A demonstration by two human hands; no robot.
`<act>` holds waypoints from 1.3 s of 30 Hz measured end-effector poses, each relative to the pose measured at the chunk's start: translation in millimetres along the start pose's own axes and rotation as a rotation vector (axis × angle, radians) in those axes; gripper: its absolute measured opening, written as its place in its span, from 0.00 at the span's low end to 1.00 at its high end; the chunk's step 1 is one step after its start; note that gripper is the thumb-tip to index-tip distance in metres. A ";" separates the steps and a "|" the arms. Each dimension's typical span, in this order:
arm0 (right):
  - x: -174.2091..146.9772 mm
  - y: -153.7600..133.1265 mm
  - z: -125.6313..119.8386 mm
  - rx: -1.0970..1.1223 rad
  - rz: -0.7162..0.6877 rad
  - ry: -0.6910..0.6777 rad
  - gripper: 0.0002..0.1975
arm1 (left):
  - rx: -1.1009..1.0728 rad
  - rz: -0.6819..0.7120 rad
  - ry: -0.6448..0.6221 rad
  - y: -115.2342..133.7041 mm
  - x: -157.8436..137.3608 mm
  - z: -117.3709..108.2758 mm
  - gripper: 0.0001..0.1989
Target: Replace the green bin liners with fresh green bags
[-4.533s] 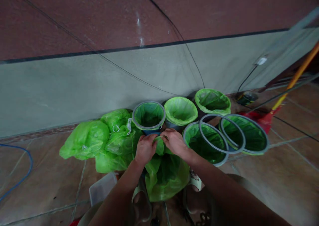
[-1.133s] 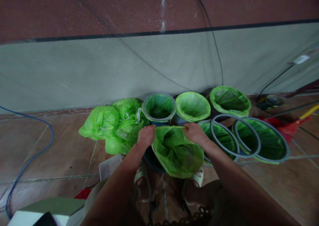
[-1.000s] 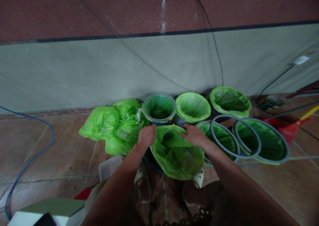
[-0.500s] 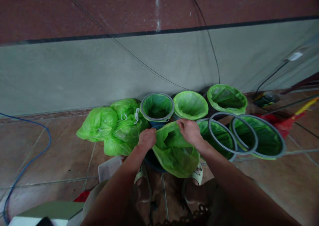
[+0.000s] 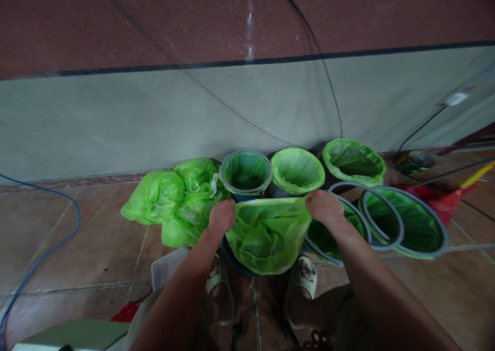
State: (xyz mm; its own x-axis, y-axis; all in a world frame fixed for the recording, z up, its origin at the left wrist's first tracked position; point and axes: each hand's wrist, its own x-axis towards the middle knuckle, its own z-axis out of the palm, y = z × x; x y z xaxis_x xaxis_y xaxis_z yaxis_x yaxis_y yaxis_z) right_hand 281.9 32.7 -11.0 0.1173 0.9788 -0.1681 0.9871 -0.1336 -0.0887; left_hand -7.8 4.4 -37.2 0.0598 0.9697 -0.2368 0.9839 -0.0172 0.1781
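Between my two hands a thin green bin bag is pulled taut along its top edge. My left hand is closed on the left end of that edge, and my right hand grips the right end. The bag hangs over a dark blue bin, which it mostly hides. Behind it stand a lined bin with a grey ring and two bins with bag edges folded over their rims, a pale green one and a darker one.
Several tied green bags lie at the left by the wall. On the right, a loose grey ring rests across two lined bins. A blue cable runs over the tiles at the left; a white plastic container is near my left arm.
My hands have moved apart, the right one going rightward. The bag's mouth, which gaped before, is now stretched into a straight line.
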 end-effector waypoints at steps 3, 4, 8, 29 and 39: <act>-0.8 -7.2 4.1 0.000 -0.047 -0.053 0.19 | -0.047 -0.002 0.018 5.0 -1.7 -2.9 0.16; -1.8 -11.7 5.6 0.013 -0.099 -0.050 0.24 | -0.067 0.007 0.022 7.5 -2.5 -3.8 0.16; -9.2 -34.3 13.6 0.129 -0.369 -0.068 0.29 | -0.167 0.060 0.071 19.0 -5.8 -4.8 0.16; -11.7 -40.1 1.8 0.149 -0.034 0.038 0.17 | -0.261 0.089 0.206 16.5 -6.4 -1.8 0.19; -22.7 -52.7 21.9 0.131 -0.393 0.114 0.35 | -0.281 0.117 0.185 25.3 -8.8 -3.2 0.14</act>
State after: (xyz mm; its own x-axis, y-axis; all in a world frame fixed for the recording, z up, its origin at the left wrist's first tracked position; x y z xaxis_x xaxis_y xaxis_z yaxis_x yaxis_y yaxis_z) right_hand 224.8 14.1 -24.0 -0.2459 0.9692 0.0123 0.9380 0.2411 -0.2492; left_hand 16.1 -3.8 -27.5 0.1124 0.9933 -0.0265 0.8859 -0.0881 0.4555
